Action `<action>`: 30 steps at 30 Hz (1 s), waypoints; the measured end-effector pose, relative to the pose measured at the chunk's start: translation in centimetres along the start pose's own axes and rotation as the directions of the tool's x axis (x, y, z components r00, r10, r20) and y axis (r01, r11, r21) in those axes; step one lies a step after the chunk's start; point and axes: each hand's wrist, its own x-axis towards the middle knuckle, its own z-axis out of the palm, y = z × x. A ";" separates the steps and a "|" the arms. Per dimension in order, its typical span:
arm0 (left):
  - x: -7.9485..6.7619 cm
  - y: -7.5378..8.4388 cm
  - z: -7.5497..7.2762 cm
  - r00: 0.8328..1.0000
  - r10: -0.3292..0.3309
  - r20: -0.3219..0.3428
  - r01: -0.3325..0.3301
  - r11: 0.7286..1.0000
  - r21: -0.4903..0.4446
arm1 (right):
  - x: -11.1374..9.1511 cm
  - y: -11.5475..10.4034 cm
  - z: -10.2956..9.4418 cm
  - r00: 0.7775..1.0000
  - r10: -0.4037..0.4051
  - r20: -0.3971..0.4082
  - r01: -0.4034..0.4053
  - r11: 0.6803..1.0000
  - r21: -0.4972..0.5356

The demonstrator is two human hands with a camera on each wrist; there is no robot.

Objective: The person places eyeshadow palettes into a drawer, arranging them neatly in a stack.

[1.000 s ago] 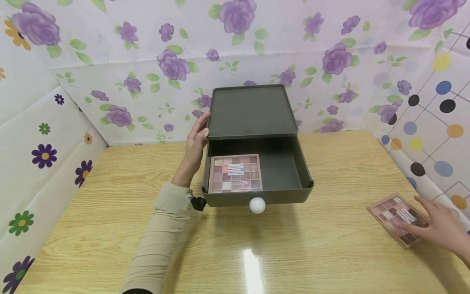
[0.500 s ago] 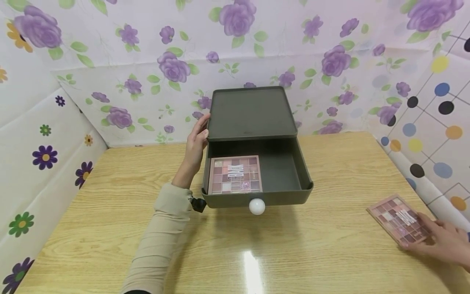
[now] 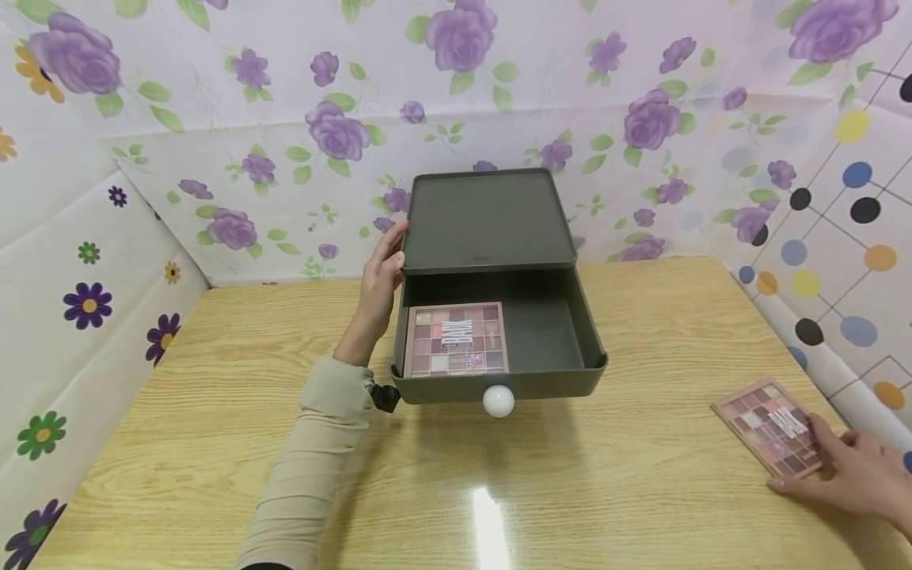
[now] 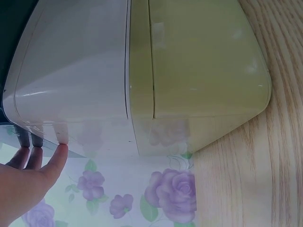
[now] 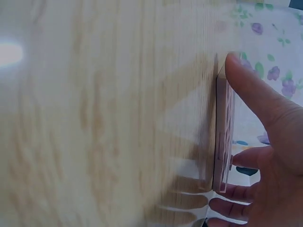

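In the head view, my left hand [image 3: 380, 277] rests against the left side of a drawer unit whose dark grey top [image 3: 492, 222] faces up. Its fingertips touch the unit's wall in the left wrist view. The dark grey drawer [image 3: 549, 324] is pulled out, with a white round knob [image 3: 499, 401] on its front. An eyeshadow palette [image 3: 456, 340] lies in its left part. At the right, my right hand [image 3: 855, 467] grips a second eyeshadow palette [image 3: 765, 419] on the table, thumb at one end and fingers at the other [image 5: 225, 137].
The wooden table [image 3: 641, 491] runs up to a flower-printed cloth [image 3: 285, 190] behind the unit. Cloths also hang at both sides, the right one [image 3: 855, 317] dotted. Lower on the unit are a white section [image 4: 71, 66] and a yellow section [image 4: 203, 61].
My right hand has come down onto the palette at the right and taken hold of its edges. The palette has hardly moved. My left hand and the drawer stay as they were.
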 end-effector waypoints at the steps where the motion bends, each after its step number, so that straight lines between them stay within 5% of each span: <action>1: 0.0 0.0 0.0 1.000 0.001 0.000 -0.001 1.000 0.000 | 0.1 0.0 0.0 1.000 -0.008 -0.013 0.008 1.000 -0.002; 15: 0.1 -0.2 -0.1 1.000 0.007 0.002 -0.007 1.000 0.004 | 0.3 -0.3 -1.3 0.999 0.031 -0.034 -0.030 0.999 0.028; 24: 0.0 0.2 0.0 1.000 -0.030 0.005 0.030 1.000 0.010 | -0.2 -0.5 -1.0 0.963 0.105 -0.249 -0.061 0.982 0.179; 30: 0.0 0.1 -0.1 0.999 -0.034 0.014 0.034 0.999 0.021 | -0.4 -1.5 -1.4 0.943 0.143 -0.299 -0.064 0.964 0.259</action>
